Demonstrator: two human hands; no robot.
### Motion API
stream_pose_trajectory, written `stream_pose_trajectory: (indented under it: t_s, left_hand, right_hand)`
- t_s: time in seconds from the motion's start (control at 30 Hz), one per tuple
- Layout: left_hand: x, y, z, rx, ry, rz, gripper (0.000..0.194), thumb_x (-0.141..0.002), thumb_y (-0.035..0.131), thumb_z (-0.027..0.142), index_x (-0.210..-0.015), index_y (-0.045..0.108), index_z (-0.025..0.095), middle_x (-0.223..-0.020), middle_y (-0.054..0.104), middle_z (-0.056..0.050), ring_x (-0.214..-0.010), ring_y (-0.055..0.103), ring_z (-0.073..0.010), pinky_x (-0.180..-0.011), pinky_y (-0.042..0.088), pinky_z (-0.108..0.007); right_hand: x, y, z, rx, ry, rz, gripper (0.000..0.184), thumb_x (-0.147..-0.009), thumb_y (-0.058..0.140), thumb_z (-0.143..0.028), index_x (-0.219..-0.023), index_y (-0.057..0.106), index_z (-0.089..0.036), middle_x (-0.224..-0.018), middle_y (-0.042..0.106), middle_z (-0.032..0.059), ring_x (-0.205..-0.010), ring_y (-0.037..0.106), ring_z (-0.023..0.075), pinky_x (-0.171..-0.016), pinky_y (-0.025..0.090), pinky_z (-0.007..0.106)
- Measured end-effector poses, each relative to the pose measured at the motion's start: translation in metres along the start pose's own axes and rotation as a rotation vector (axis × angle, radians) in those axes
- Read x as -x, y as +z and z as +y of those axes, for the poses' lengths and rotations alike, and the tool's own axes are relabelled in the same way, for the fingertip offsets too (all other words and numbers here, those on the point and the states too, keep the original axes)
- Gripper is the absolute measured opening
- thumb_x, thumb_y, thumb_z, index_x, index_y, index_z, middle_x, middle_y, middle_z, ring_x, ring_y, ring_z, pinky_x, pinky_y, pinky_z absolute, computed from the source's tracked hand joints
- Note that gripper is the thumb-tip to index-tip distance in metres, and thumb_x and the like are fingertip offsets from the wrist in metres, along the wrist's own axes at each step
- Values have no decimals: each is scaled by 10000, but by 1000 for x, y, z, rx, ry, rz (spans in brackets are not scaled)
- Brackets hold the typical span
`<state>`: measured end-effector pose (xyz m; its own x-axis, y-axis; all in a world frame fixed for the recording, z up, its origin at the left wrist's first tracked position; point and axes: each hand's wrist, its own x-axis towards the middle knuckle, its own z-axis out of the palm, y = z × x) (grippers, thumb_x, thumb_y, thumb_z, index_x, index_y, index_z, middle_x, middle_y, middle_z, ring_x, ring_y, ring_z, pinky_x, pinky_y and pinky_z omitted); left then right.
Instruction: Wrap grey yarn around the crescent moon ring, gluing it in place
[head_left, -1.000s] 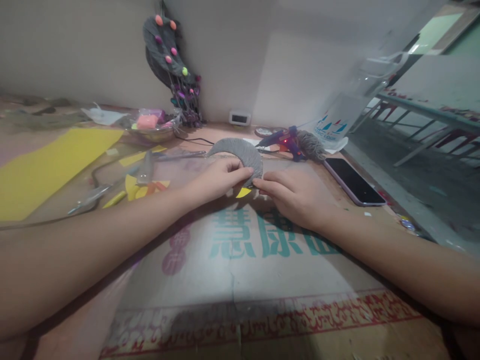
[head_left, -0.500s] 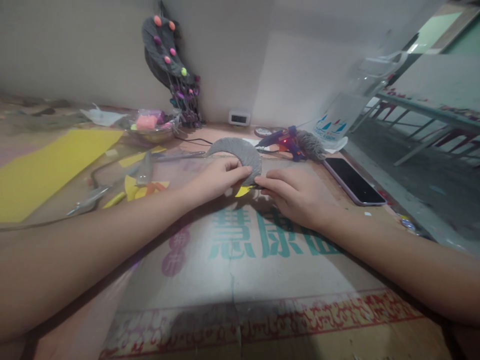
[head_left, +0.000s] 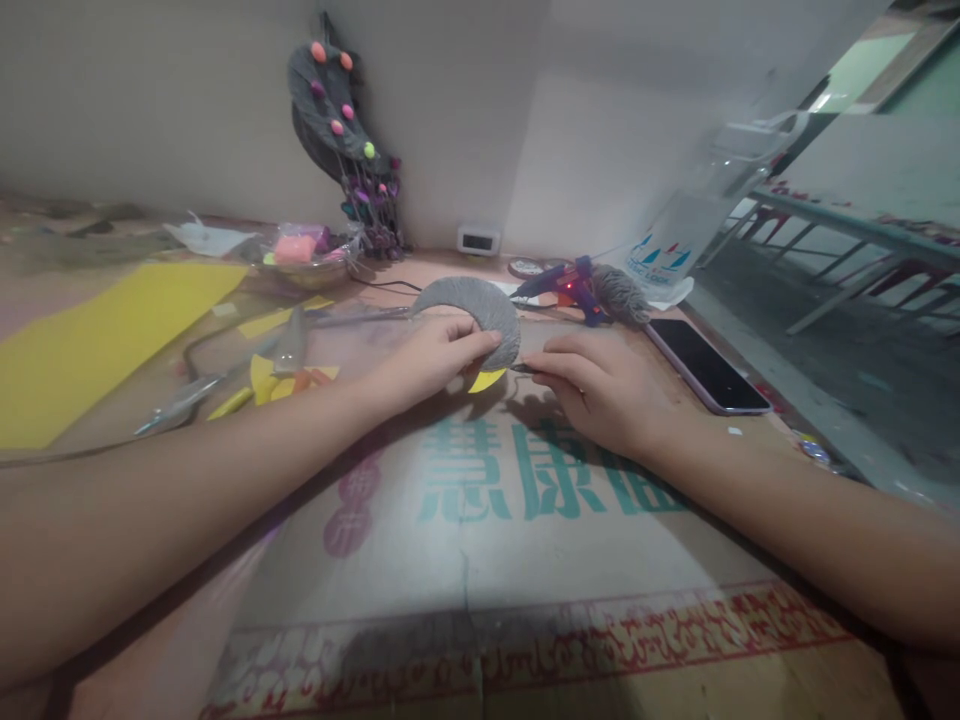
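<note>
A crescent shape wrapped in grey yarn (head_left: 471, 296) is held up over the cardboard, with a yellow tip (head_left: 487, 380) showing bare at its lower end. My left hand (head_left: 442, 355) grips its inner edge, thumb on the front. To the right, my right hand (head_left: 589, 385) is closed, thumb and forefinger pinching a short stretch of grey yarn (head_left: 523, 368) beside the crescent's lower end. The rest of that yarn is hidden by my fingers. Behind them lie a purple glue gun (head_left: 566, 285) with a red light and a bundle of grey yarn (head_left: 621, 293).
Printed cardboard (head_left: 480, 560) covers the table. A phone (head_left: 709, 365) lies right, a plastic bag (head_left: 664, 250) behind it. At left are a yellow sheet (head_left: 112, 350), scissors (head_left: 180, 395) and yellow scraps. A decorated grey crescent (head_left: 322, 100) leans on the wall near a small clock (head_left: 478, 241).
My right hand has drawn slightly right, away from the crescent, and the pinched yarn now shows between them. More of the yellow tip is visible. My left hand keeps its hold.
</note>
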<state>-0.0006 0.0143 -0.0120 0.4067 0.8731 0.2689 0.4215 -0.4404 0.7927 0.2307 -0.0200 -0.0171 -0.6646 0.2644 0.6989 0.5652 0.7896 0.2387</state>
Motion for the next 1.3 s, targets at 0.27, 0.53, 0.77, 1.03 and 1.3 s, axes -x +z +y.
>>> stream_pose_trajectory:
  t_s: [0.27, 0.53, 0.77, 1.03, 1.3]
  left_hand:
    - [-1, 0, 1, 7, 21, 2, 464, -905, 545, 391, -479, 477, 222, -546, 493, -3, -686, 520, -173, -732, 404, -318]
    - [0, 2, 2, 50, -48, -36, 438, -887, 554, 439, -518, 488, 212, -526, 501, 16, -550, 477, -133, -594, 382, -296]
    - [2, 2, 4, 101, -96, -83, 410, -899, 562, 428, -559, 486, 212, -516, 507, 21, -531, 493, -129, -572, 380, -284]
    - [3, 1, 4, 104, -94, -98, 408, -907, 560, 438, -577, 483, 209, -528, 505, 25, -536, 490, -125, -565, 365, -282]
    - [3, 0, 4, 78, -66, -78, 423, -909, 558, 433, -558, 502, 204, -566, 506, 11, -585, 489, -134, -562, 348, -284]
  right_hand:
    - [2, 5, 1, 12, -7, -4, 192, -968, 557, -135, -1099, 691, -177, -935, 737, 73, -796, 683, 185, -694, 555, 317]
    - [3, 5, 1, 0, -20, -37, 250, -967, 516, -117, -1131, 695, -176, -988, 750, 82, -839, 685, 187, -721, 547, 313]
    - [5, 6, 2, 39, -41, -11, 253, -962, 519, -128, -1121, 694, -217, -966, 757, 50, -787, 671, 167, -674, 516, 295]
    - [5, 3, 3, 4, -89, -38, 282, -981, 491, -122, -1169, 682, -208, -996, 753, 67, -809, 679, 171, -694, 525, 302]
    - [1, 2, 0, -12, -7, 38, 209, -965, 598, -172, -1165, 648, -203, -954, 733, 64, -851, 700, 178, -755, 587, 321]
